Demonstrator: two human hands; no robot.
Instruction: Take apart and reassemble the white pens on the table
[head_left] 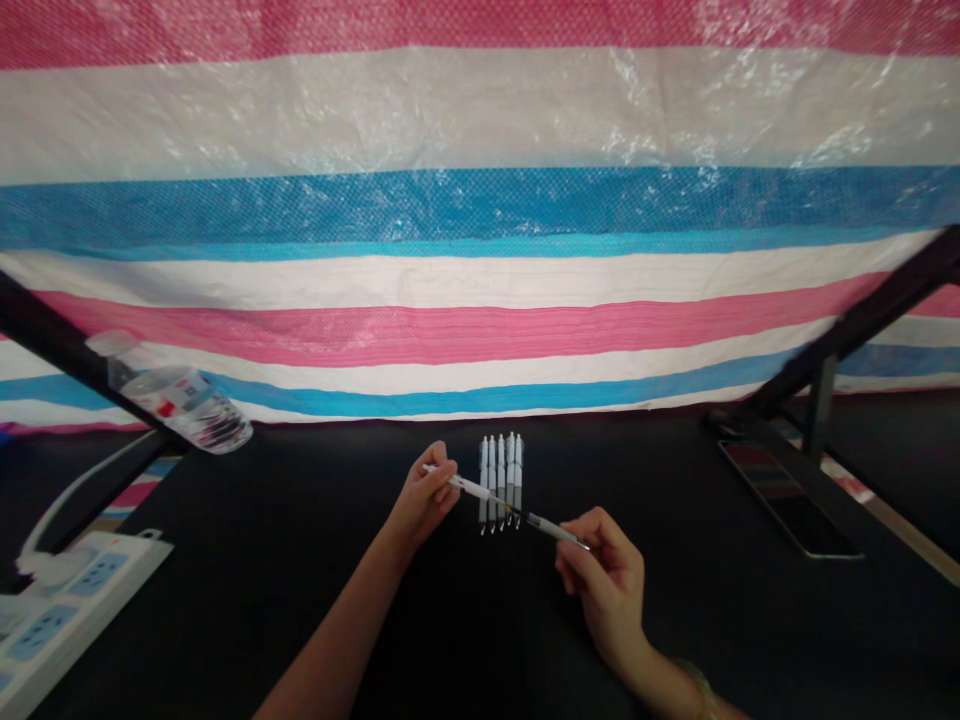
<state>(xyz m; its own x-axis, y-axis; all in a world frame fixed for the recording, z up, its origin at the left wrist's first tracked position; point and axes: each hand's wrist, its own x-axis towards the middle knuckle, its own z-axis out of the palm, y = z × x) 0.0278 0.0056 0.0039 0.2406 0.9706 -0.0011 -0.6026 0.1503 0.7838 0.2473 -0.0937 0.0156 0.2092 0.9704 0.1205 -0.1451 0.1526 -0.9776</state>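
My left hand pinches the white upper barrel of a ballpoint pen between thumb and fingers. In my right hand is the pen's grey lower barrel, its metal tip pointing down to the right. The two halves are apart but in line, and a thin refill shows in the gap between them. Behind this gap, several white and grey pens lie side by side on the black table, with their metal tips toward me.
A white power strip with a plugged-in cable sits at the left. A clear plastic bottle leans by the left black bar. At the right lie a phone and a slanted black bar. A striped plastic sheet hangs behind.
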